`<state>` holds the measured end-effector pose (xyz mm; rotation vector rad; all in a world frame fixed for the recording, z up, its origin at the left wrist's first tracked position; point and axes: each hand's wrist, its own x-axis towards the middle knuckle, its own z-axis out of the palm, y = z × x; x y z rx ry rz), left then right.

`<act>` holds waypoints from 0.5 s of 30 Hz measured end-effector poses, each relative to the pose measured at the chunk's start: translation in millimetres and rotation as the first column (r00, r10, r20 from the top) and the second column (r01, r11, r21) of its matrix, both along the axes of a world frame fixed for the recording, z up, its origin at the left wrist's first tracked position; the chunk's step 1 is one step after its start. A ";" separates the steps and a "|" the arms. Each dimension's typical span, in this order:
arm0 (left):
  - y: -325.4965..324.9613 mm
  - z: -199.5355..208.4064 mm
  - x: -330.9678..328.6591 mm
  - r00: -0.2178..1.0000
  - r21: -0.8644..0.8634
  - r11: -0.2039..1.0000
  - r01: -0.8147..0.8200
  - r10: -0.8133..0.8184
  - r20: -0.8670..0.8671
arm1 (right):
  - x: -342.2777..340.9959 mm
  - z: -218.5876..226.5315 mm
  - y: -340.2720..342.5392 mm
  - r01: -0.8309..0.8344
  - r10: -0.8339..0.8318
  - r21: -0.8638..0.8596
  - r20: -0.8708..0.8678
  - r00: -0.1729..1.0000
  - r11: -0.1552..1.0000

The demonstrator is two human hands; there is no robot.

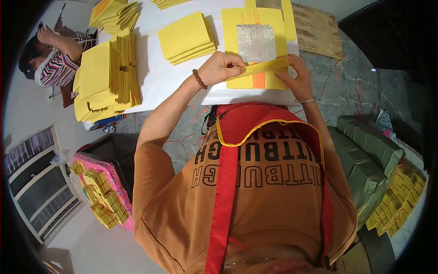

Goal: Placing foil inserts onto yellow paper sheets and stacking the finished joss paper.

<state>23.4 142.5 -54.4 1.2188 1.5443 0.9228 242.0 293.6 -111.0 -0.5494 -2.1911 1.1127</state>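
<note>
A folded yellow paper strip [267, 67] lies slantwise across the near part of a yellow sheet [232, 36] with a silver foil square [256, 43]. The left hand [223, 66] pinches the strip's left end; the right hand [299, 77] curves thumb and fingers, slightly parted, around its other end. Uneven pulling could skew or tear it. Folded yellow paper stacks [186, 39] share the white table [155, 84]; beyond are grey marbled floor [319, 82] and, left, a person in stripes [57, 71].
</note>
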 end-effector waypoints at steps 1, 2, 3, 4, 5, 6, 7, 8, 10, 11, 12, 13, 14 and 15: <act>-1.5 0.9 0.7 0.996 -0.001 0.999 0.042 -0.042 -0.077 | -1.3 2.7 -0.9 -0.001 -0.002 0.107 0.035 0.999 0.994; -1.7 2.6 2.2 0.984 -0.004 0.996 0.091 -0.090 -0.151 | -1.8 3.6 -1.5 -0.001 -0.002 0.106 0.034 0.999 0.994; -3.2 5.6 3.3 0.984 -0.005 0.996 0.090 -0.090 -0.152 | -2.7 4.3 -2.2 0.007 -0.009 0.074 0.026 1.000 0.997; -6.3 9.8 4.2 0.931 0.207 0.965 0.161 -0.079 -0.356 | -3.7 4.6 -2.5 0.015 -0.015 0.042 0.019 1.000 0.999; -9.5 15.3 5.5 0.843 0.387 0.882 0.269 -0.021 -0.537 | -4.1 1.7 -3.6 0.018 -0.019 0.040 0.020 1.000 0.999; -14.5 23.0 5.5 0.783 0.337 0.889 0.310 -0.037 -0.621 | -4.6 -3.7 -4.9 0.071 -0.071 -0.055 0.002 0.997 0.996; -14.6 21.4 2.9 0.783 0.336 0.888 0.313 -0.041 -0.620 | -4.6 -7.3 -5.1 0.122 -0.125 -0.151 -0.011 0.992 0.981; -16.7 17.8 0.3 0.743 0.348 0.898 0.270 0.035 -0.668 | -5.0 -7.8 -5.1 0.117 -0.120 -0.150 -0.010 0.993 0.982; -17.2 1.0 -6.3 0.687 0.329 0.925 0.191 0.114 -0.718 | -4.5 -8.0 -4.4 0.100 -0.104 -0.240 -0.003 0.995 0.966; -17.4 -10.6 -9.1 0.687 0.333 0.925 0.182 0.122 -0.716 | -4.2 -6.9 -3.5 0.092 -0.095 -0.236 -0.002 0.996 0.967; -15.6 -18.7 -10.7 0.672 0.359 0.915 0.184 0.149 -0.725 | -4.5 -5.5 -1.7 0.054 -0.056 -0.212 -0.003 0.998 0.976; -15.6 -26.1 -11.8 0.657 0.386 0.903 0.187 0.177 -0.732 | -5.2 -3.5 -0.4 0.016 -0.017 -0.186 -0.003 1.000 0.982; -13.5 -25.3 -9.9 0.642 0.376 0.912 0.165 0.190 -0.743 | -6.9 -0.2 0.3 0.016 -0.017 -0.183 -0.002 1.000 0.983; -13.0 -15.5 -7.0 0.644 0.378 0.911 0.165 0.191 -0.741 | -9.3 5.9 -0.3 0.059 -0.058 0.004 -0.056 0.997 0.998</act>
